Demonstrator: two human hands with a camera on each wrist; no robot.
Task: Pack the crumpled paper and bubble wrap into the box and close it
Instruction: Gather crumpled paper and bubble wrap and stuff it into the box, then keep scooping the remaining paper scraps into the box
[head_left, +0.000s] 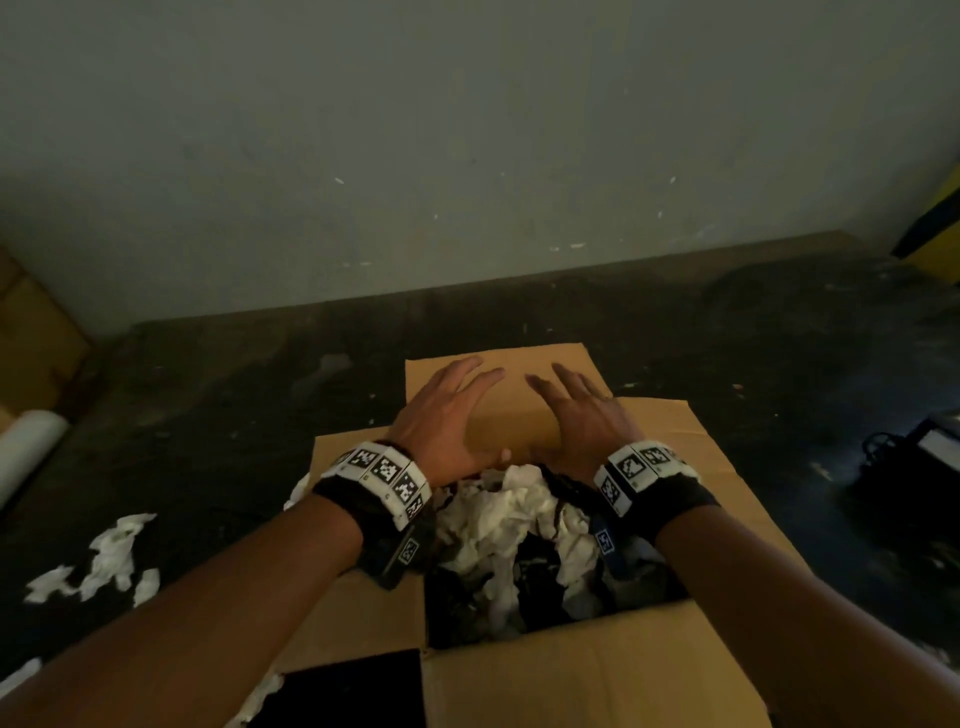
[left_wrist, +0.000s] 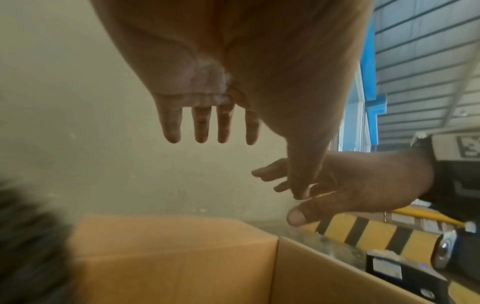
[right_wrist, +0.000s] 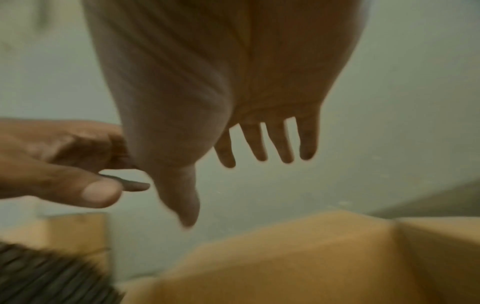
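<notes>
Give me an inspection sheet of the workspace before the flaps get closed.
Surface: dark, stained floor with pale specks.
Job's things: box open, all flaps out; crumpled paper and dark filling inside, heaped near the rim. Bubble wrap: cannot tell.
Clutter: paper scraps on the floor left of the box; white roll far left; black device at right.
Grippers: left hand and right hand both open, fingers spread over the far flap, holding nothing; contact unclear.
Cables: a dark cord by the black device.
Surroundings: grey wall; more cardboard at left; yellow-black barrier at right.
</notes>
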